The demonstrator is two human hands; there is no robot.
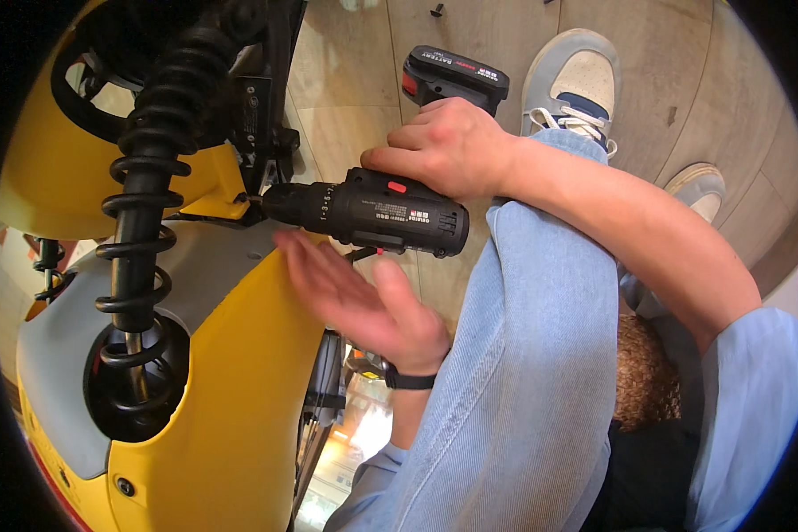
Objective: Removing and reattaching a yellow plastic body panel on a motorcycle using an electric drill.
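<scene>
My right hand (452,146) is wrapped round the grip of a black cordless drill (399,213), which lies on its side in the air. The drill's battery pack (457,75) sticks out beyond the hand. Its chuck points left, and the bit end meets or nearly meets a yellow bracket (217,182) on a yellow and grey vehicle body; I cannot tell if a screw is there. Just below the chuck, my left hand (363,306) is open, fingers stretched out and slightly blurred, holding nothing. A dark band (412,381) circles the left wrist.
A black shock absorber with a coil spring (137,239) stands at the left before the yellow body panel (239,390). My jeans-covered leg (541,310) rises between my arms. Grey shoes (572,80) rest on the plank floor (656,71), where a small dark screw-like piece (436,11) lies.
</scene>
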